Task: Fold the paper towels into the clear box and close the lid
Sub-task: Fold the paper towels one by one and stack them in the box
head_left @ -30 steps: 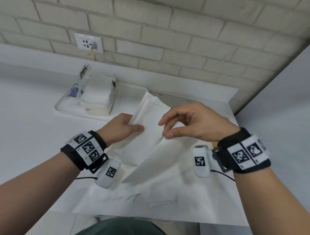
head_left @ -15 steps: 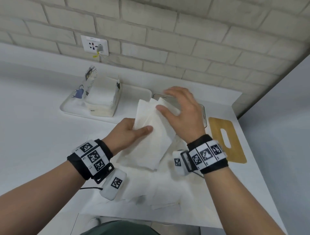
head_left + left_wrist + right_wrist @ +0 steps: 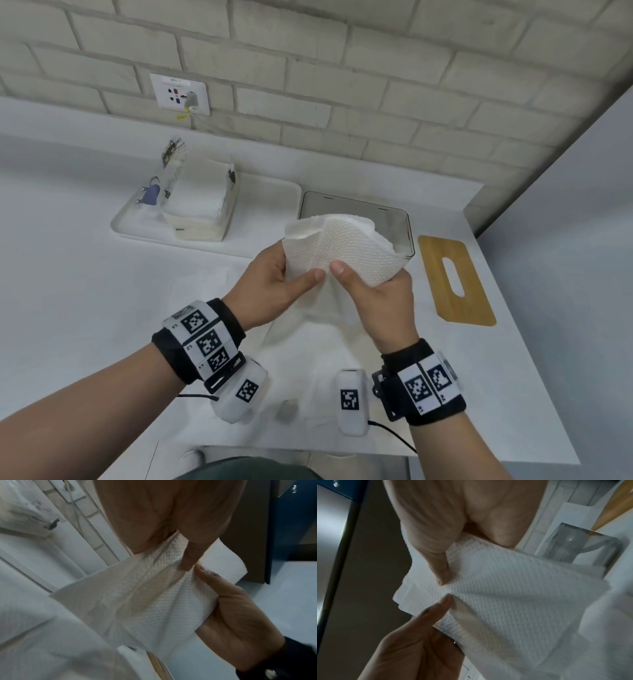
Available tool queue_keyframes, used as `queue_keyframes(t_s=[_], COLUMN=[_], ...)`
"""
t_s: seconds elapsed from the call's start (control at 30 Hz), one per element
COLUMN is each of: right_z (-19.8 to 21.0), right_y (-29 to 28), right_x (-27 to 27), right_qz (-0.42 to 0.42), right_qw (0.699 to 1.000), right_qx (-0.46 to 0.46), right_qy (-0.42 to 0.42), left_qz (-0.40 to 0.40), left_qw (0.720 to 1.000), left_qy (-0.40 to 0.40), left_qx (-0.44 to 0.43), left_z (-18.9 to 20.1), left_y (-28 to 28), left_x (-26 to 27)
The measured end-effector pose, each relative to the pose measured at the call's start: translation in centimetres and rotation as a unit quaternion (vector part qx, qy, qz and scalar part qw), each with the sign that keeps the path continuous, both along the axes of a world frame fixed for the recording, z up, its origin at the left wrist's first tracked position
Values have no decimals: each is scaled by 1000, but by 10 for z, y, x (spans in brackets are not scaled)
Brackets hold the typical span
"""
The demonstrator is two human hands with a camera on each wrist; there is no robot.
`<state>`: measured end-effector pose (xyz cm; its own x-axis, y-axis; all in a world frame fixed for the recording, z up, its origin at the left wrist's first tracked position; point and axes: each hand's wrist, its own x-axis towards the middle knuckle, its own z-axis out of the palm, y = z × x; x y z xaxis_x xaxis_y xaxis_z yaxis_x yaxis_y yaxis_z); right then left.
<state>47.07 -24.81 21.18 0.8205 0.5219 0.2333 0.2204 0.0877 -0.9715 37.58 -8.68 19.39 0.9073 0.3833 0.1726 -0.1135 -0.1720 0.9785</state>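
**Both hands gripped a folded towel in front of the open box**

We saw the left hand [image 3: 274, 291] and the right hand [image 3: 376, 294] holding one folded paper towel [image 3: 346, 250] in the air above the bench [image 3: 68, 291], just in front of the clear box [image 3: 400, 222]. The fingers of each hand were curled behind the towel while the two thumbs pressed its near face, their tips almost meeting at the middle. The towel's long axis ran roughly left to right, and its upper edge leaned away from us toward the box.

The head view alone showed the wider scene: the wooden lid [image 3: 455, 281] lay flat on the bench to the right of the box, a white tray [image 3: 267, 219] with an opened towel pack [image 3: 202, 202] sat to the left, and more loose towels [image 3: 308, 377] were spread under the wrists.

The left wrist view showed what the head view could not: the towel's embossed weave [image 3: 154, 599] and a crease running along it. The right wrist view showed the box wall [image 3: 594, 547] just behind the towel's far corner; whether they touched we could not tell, as that edge was blurred.
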Motion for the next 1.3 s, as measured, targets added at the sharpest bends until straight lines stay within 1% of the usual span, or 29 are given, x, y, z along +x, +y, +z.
queue_keyframes(t_s=[0.07, 0.1, 0.2, 0.27, 0.4, 0.47, 0.57, 0.63, 0.73, 0.8, 0.87, 0.93, 1.03, 1.17, 1.2, 1.3], right_z=[-7, -14, -35, -42, -31, -33, -44, -46, -41, -42, -45, -45, -46, -56, -58, -56], right_y=[-3, -3, -4, -6, -8, -6, -2, -1, 1, 1, 0, -1, -2, 0, 0, -1], right_x=[-1, 0, 0, -2, 0, 0, -6, -8, -7, -7, -8, -9, -7, -6, -7, -9], right_qz=[-19, -23, -4, -7, -29, -15, -3, -6, -24, -41, -44, -28, -27, -14, -14, -38], right_qw=[1000, 1000, 994, 991, 997, 997, 992, 992, 995, 995, 994, 993, 994, 988, 987, 991], right_qx=[5, -13, -108, -126, -73, -71, -119, -118, -90, -81, -96, -109, -93, -136, -139, -105], right_qy=[2, 3, 23, 32, 7, 26, 45, 36, 24, 33, 32, 28, 43, 71, 74, 68], left_qz=[1, 4, 18, 35, 26, 25, 29, 29, 42, 59, 64, 65, 60, 53, 59, 82], left_qw=[1000, 1000, 998, 998, 997, 997, 994, 995, 996, 995, 993, 992, 993, 991, 990, 989], left_qy=[-8, 5, 53, 50, -8, -5, 29, 18, -13, 6, 34, 34, 23, 83, 88, 51], left_qx=[6, -3, -34, -28, -71, -78, -101, -92, -72, -82, -95, -98, -102, -90, -95, -111], left_z=[-6, -8, -17, -20, -8, -10, -19, -21, -16, -17, -22, -22, -18, -27, -30, -27], left_y=[-3, -4, -8, -10, -16, -17, -21, -26, -29, -28, -27, -28, -28, -27, -27, -28], left_x=[2, 2, 3, 3, 3, 6, 10, 10, 11, 13, 15, 14, 13, 13, 12, 11])
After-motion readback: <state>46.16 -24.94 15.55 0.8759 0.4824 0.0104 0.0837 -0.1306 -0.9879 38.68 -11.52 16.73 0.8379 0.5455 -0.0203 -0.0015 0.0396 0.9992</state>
